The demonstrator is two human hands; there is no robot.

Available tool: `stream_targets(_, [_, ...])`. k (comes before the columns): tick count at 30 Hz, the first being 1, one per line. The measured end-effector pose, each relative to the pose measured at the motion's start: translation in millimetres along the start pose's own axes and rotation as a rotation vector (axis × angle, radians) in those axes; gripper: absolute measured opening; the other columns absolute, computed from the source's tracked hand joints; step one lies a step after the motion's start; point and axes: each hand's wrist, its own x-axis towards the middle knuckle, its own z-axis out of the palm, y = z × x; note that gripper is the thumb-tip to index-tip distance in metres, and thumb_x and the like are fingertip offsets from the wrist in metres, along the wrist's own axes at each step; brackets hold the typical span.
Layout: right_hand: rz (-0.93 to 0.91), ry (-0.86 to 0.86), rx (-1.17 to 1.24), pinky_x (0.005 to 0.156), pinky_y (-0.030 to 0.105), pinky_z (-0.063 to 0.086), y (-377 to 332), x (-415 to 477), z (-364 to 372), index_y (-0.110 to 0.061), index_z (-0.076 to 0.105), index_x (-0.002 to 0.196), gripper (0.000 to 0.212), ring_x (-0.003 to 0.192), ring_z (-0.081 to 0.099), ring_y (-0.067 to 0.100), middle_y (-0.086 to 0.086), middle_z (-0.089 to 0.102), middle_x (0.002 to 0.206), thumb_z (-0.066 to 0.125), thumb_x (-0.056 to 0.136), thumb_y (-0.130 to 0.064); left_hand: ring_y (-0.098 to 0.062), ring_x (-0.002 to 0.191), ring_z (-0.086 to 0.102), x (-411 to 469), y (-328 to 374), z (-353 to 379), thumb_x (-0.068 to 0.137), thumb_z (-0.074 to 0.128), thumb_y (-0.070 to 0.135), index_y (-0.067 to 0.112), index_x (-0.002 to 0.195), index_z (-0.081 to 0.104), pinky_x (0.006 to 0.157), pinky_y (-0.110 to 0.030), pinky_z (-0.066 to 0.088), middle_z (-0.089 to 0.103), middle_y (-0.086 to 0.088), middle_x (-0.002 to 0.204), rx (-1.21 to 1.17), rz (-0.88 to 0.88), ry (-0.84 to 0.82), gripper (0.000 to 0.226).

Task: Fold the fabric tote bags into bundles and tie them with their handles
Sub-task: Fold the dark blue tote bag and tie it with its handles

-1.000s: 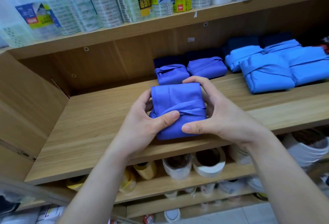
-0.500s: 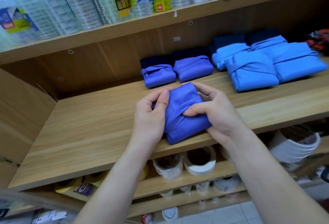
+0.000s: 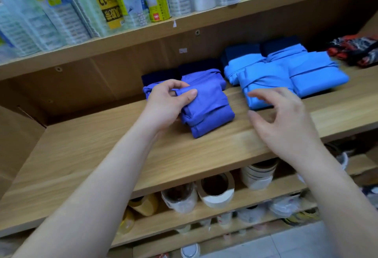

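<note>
The violet tote bundle [image 3: 207, 116] lies on the wooden shelf [image 3: 92, 155] with its handle band wrapped across the middle. It looks tied already and is probably being set in place. The left hand [image 3: 168, 104] pinches the bundle's ten o'clock corner between thumb and fingers. That grip is narrow and full of fabric, likely so it can steer the bundle into line with the row behind.

The right hand [image 3: 286, 124] hovers at the bundle's three o'clock, apart from it and blurred, its grip wide and holding nothing.

At the bundle's twelve o'clock, just beside it, sit the finished violet bundles [image 3: 204, 79], with navy bundles [image 3: 159, 76] behind them. The sky-blue bundles [image 3: 315, 73] are grouped at two o'clock, so the stock seems sorted by colour. That would explain setting this bundle in front of its own shade. Tape rolls [image 3: 216, 190] stand on the shelf below, at six o'clock.
</note>
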Motion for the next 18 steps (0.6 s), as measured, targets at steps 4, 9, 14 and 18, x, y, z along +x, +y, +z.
stream_targets(4, [0.037, 0.007, -0.262, 0.102, 0.043, 0.035, 24, 14, -6, -0.023, 0.055, 0.136, 0.054, 0.119, 0.04, 0.037, 0.015, 0.048, 0.13, 0.069, 0.085, -0.033, -0.008, 0.067, 0.06, 23, 3, 17, 0.087, 0.073, 0.021, 0.012, 0.103, 0.068, 0.06, -0.021, 0.048, 0.067, -0.004, 0.083, 0.062, 0.035, -0.003, 0.018])
stream_targets(9, [-0.012, -0.047, -0.393, 0.106, 0.048, 0.033, 26, 27, -6, -0.031, 0.05, 0.14, 0.059, 0.129, 0.034, 0.041, 0.018, 0.039, 0.146, 0.065, 0.085, -0.048, -0.014, 0.077, 0.062, 42, -5, 25, 0.083, 0.076, 0.031, 0.018, 0.1, 0.074, 0.076, -0.038, 0.053, 0.072, -0.005, 0.091, 0.184, 0.095, 0.053, 0.021])
stream_targets(14, [-0.033, -0.071, -0.367, 0.103, 0.048, 0.036, 35, 29, -7, -0.029, 0.063, 0.124, 0.043, 0.124, 0.04, 0.041, 0.014, 0.042, 0.146, 0.064, 0.085, -0.047, -0.012, 0.084, 0.064, 48, -4, 31, 0.082, 0.077, 0.035, 0.019, 0.098, 0.075, 0.086, -0.036, 0.054, 0.07, 0.006, 0.089, 0.307, 0.152, 0.113, 0.023])
stream_targets(18, [-0.082, -0.052, -0.304, 0.098, 0.05, 0.041, 42, 26, -9, -0.026, 0.065, 0.117, 0.036, 0.124, 0.042, 0.038, 0.012, 0.045, 0.143, 0.063, 0.084, -0.039, -0.008, 0.086, 0.061, 47, 1, 35, 0.086, 0.072, 0.037, 0.023, 0.103, 0.073, 0.081, -0.025, 0.048, 0.068, 0.011, 0.092, 0.441, 0.219, 0.124, 0.022])
